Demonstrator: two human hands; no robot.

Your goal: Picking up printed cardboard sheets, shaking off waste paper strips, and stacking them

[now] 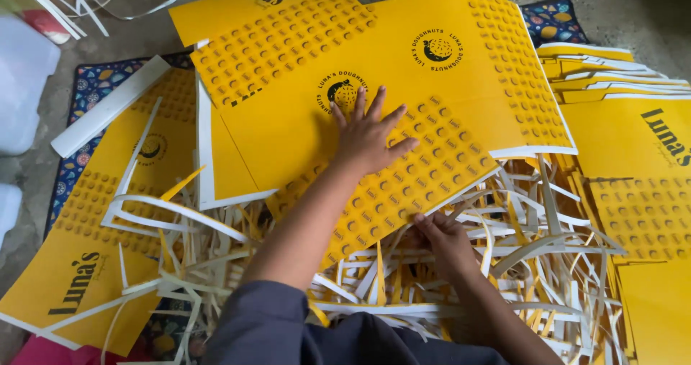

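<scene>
Press left hand (367, 136), fingers spread, flat on yellow card sheet (403, 106) at frame centre. Pinch sheet's lower edge with right hand (446, 239); pull trim strips (504, 264) away evenly.

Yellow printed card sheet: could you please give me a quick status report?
Left hand flat on yellow card sheet. Right hand grips its lower edge. Paper strips heaped underneath.
</scene>
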